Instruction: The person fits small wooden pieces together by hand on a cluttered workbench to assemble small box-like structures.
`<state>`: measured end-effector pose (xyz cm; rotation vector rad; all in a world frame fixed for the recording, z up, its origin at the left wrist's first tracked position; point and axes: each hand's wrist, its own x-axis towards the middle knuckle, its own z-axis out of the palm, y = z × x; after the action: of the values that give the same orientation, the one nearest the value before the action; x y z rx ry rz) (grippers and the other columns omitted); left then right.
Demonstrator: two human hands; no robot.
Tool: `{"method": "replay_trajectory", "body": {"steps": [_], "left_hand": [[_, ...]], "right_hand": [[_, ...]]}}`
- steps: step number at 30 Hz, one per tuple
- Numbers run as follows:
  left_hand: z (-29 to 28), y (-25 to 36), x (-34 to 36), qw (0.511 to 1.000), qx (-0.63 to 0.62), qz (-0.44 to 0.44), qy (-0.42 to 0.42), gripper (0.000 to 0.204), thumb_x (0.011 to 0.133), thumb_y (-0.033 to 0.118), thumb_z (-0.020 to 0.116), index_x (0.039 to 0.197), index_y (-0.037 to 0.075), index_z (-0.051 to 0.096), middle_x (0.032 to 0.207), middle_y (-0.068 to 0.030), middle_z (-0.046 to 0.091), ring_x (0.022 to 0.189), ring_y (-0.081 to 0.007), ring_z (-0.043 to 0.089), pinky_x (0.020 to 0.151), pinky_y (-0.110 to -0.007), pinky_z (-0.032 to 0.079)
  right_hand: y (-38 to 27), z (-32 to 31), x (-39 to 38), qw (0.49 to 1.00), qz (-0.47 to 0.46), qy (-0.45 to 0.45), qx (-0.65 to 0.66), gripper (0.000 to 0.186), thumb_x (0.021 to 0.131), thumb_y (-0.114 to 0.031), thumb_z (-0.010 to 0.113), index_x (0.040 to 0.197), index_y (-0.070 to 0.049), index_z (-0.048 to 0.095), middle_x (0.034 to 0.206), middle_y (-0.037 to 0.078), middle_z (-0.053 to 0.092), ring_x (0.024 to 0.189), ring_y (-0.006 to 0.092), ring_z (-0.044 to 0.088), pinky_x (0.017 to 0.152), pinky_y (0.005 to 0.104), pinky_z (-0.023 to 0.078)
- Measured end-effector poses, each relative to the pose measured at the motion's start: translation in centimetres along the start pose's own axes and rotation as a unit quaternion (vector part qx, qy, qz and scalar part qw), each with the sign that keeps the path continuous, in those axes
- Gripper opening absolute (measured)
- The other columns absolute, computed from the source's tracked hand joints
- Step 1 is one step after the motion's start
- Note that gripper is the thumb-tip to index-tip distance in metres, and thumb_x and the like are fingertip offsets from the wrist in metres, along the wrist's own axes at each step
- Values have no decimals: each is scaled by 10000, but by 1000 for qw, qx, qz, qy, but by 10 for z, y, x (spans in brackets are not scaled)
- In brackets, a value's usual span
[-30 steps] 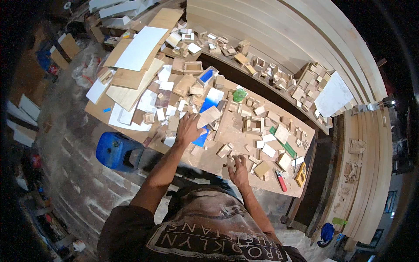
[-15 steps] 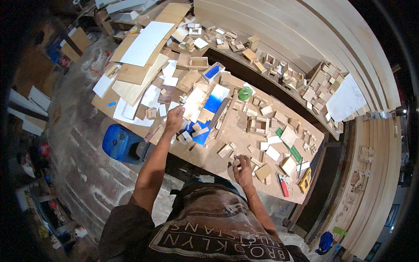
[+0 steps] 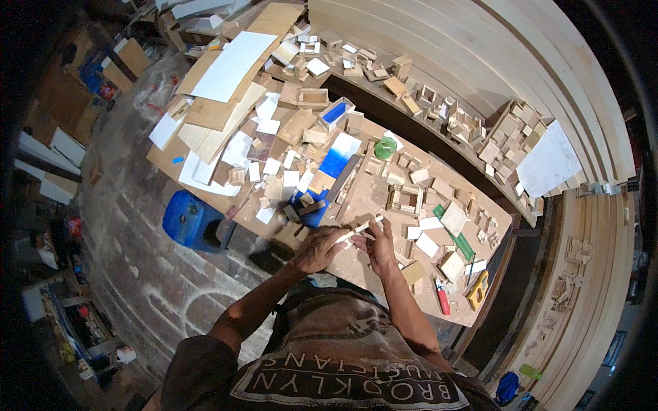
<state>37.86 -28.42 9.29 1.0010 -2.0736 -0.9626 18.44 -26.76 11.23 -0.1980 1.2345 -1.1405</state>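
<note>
My left hand [image 3: 319, 249] and my right hand [image 3: 380, 249] are close together above the near edge of the workbench [image 3: 349, 270]. Between them is a thin pale wooden strip [image 3: 355, 231], tilted up toward the right. Fingers of both hands are closed around it; whether it is one piece or two pressed together is too small to tell. To the right of my right hand lies a small wooden block [image 3: 412, 272]. Left of the hands, a blue sheet [image 3: 314, 214] carries several wood offcuts. A small open wooden frame [image 3: 405, 198] stands further back.
A red-handled tool [image 3: 442, 299] and a yellow-handled saw [image 3: 478, 290] lie at the bench's right end. A green tape roll [image 3: 385, 146] sits toward the back. Below the left edge stands a blue plastic stool [image 3: 190, 220]. Long boards [image 3: 466, 41] line the far side.
My left hand has come from the pile of offcuts at the left to meet my right hand. My right hand has lifted slightly, and a wooden strip now shows between them.
</note>
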Motion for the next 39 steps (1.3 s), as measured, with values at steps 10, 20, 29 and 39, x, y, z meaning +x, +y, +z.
{"method": "replay_trajectory", "body": {"steps": [10, 20, 29, 39], "left_hand": [[-29, -105, 79, 969, 227, -77, 65, 488, 804, 107, 732, 1268, 42, 595, 1239, -185, 564, 1181, -376, 514, 987, -454, 455], [-22, -149, 94, 989, 40, -112, 92, 566, 793, 106, 727, 1322, -5, 560, 1298, -241, 574, 1228, -407, 525, 1073, -469, 421], [-38, -121, 68, 973, 214, -45, 74, 395, 775, 88, 722, 1156, -2, 666, 1206, -203, 620, 1094, -394, 574, 960, -457, 488], [-72, -139, 120, 918, 232, -295, 131, 306, 811, 241, 718, 1003, 4, 692, 975, -218, 692, 984, -405, 632, 858, -486, 507]], "right_hand": [[11, -74, -27, 993, -40, 113, -10, 470, 954, -463, 576, 1314, -185, 460, 1066, 63, 584, 845, 217, 627, 699, 345, 503], [18, -90, -55, 986, -45, 157, -23, 259, 986, -342, 573, 1172, -176, 504, 913, 25, 561, 781, 177, 623, 641, 310, 507], [17, -95, -56, 987, -58, 150, -26, 301, 987, -304, 587, 1228, -160, 480, 896, 26, 563, 734, 166, 627, 603, 297, 504], [11, -91, -59, 986, -74, 133, -74, 397, 990, -270, 599, 1338, -152, 450, 908, 41, 570, 732, 168, 641, 594, 294, 500]]}}
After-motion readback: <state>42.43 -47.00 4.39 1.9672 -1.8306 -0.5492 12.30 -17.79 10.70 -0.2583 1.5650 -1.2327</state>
